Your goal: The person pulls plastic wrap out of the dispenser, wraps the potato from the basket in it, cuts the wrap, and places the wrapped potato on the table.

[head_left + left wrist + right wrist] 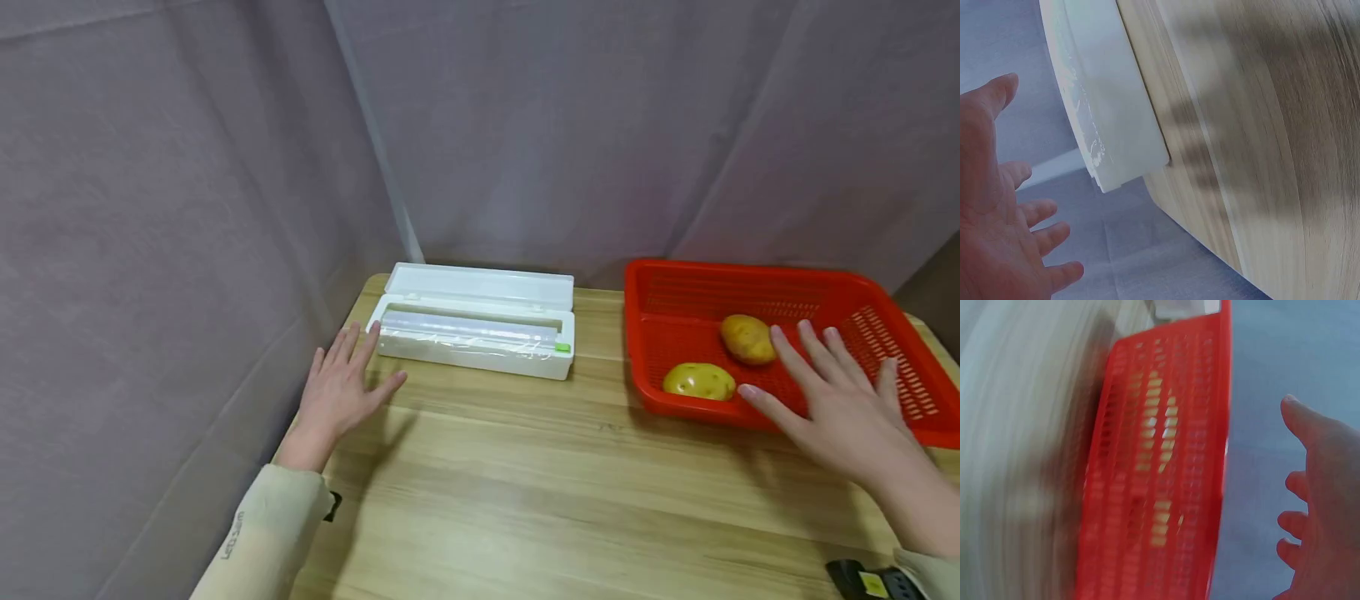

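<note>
My left hand [339,398] is spread near the left end of a white cling film box [480,360] and holds nothing. The box lid [480,285] is tipped back, and a roll of clear film [472,327] lies inside, with film over the front wall. A small green piece [562,347] sits at its right end. Over the near side of a red plastic basket [647,350] my right hand [847,408] hovers with fingers spread, holding nothing. Inside the basket lie two potatoes, a yellowish one [699,381] near the front and a browner one [748,338] behind it.
Everything stands on a wood-grain table [525,483]. Grey cloth [525,142] hangs behind it and along the left side [150,292]. The basket's perforated wall [1147,487] shows in the right wrist view, somewhat blurred.
</note>
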Motion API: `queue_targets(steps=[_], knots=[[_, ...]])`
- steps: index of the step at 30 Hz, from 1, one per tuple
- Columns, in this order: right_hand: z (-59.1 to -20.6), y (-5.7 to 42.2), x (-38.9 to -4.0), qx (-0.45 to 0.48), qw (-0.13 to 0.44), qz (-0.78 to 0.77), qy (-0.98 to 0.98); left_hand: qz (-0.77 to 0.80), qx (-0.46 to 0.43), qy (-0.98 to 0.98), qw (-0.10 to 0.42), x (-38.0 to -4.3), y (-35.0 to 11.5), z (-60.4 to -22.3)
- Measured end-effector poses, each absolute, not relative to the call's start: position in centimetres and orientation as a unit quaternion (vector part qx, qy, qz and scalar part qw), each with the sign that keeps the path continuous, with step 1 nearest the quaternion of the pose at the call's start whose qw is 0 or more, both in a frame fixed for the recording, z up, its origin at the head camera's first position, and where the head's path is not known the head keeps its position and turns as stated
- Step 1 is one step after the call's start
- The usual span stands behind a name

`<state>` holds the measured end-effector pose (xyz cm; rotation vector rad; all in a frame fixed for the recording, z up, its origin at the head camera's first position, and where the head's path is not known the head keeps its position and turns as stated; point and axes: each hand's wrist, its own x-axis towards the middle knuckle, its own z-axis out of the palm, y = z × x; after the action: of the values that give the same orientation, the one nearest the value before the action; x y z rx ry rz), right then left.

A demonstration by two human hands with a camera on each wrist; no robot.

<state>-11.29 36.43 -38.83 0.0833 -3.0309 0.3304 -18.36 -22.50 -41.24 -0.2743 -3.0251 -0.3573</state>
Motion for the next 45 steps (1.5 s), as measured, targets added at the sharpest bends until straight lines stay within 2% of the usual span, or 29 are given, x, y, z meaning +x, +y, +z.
queue_targets(steps=[9,24,33,45], knots=[[-37.7,33.6,-12.9,0.081,0.047,0.107,-0.99,-0.108,-0.087,-0.989,0.043,-18.6,-22.8,-40.6],[-36.0,27.6,-14.3,0.152,0.087,0.122,-0.977,-0.106,-0.085,-0.99,0.041,-19.6,-23.2,-40.1],[-36.8,24.8,-14.6,0.19,0.107,0.144,-0.965,-0.112,-0.082,-0.99,0.034,-19.8,-23.1,-40.6],[-38.1,20.6,-13.8,0.224,0.127,0.24,-0.936,-0.183,-0.068,-0.979,0.054,-20.4,-23.0,-42.0]])
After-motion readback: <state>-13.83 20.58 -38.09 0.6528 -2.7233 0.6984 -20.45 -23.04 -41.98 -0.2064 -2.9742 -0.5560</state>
